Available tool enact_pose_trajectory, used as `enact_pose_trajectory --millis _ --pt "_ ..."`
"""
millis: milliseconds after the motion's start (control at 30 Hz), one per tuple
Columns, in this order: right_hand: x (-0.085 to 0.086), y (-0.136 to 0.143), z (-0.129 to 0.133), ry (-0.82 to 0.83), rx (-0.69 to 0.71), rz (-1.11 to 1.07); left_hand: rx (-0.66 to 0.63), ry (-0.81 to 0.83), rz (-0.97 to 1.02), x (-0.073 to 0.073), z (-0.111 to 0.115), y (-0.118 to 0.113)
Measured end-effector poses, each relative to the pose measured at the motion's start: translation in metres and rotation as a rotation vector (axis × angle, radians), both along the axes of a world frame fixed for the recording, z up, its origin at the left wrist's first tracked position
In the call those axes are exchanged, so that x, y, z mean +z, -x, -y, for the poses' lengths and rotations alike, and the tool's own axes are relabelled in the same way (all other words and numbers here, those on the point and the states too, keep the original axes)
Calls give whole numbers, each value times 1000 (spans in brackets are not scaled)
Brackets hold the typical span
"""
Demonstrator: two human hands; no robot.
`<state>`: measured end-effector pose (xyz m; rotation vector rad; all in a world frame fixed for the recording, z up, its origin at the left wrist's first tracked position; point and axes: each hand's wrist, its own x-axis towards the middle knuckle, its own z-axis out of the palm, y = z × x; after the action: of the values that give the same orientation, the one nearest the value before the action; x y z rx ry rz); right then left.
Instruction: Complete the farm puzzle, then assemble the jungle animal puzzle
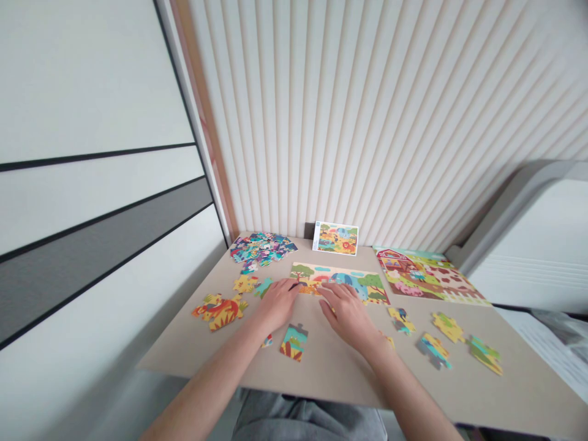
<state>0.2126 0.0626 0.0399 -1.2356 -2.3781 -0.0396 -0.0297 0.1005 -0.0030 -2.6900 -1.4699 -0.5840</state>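
Observation:
A partly joined animal puzzle [342, 278] with trees and a blue elephant lies mid-table. My left hand [279, 301] has its fingers together at the puzzle's lower left edge, touching a piece that is mostly hidden. My right hand [345, 306] rests over the puzzle's lower middle, fingers spread. Between my forearms lies a loose crocodile piece [294, 343]. Left of my left hand are joined orange lion pieces [220, 310], a yellow piece [245, 283] and a green piece [263, 287]. Several loose pieces, one blue and yellow [435, 350], lie to the right.
A picture card [335, 239] stands upright at the table's back. A pile of purple and teal pieces [263, 248] lies at the back left. A finished farm puzzle [427, 275] is at the back right. The table's front edge [321, 399] is near my lap.

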Motion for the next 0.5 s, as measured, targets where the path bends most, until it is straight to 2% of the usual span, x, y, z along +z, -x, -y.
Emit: enact_pose_trajectory --millis 67,167,233,333,400,500 --pt "0 -6 27 13 -22 -31 -3 -11 3 4 0 0" --pt "-14 -16 61 -28 -74 -41 6 -36 19 17 7 3" --pt "-25 -22 74 -55 -87 -53 13 -47 28 29 20 6" --pt "-37 -27 82 -34 -90 -102 -38 -10 26 43 54 9" --pt "-40 -29 83 -1 -99 -134 -95 40 36 44 81 10" --pt "-40 -29 83 8 -102 -171 -83 44 63 33 112 7"
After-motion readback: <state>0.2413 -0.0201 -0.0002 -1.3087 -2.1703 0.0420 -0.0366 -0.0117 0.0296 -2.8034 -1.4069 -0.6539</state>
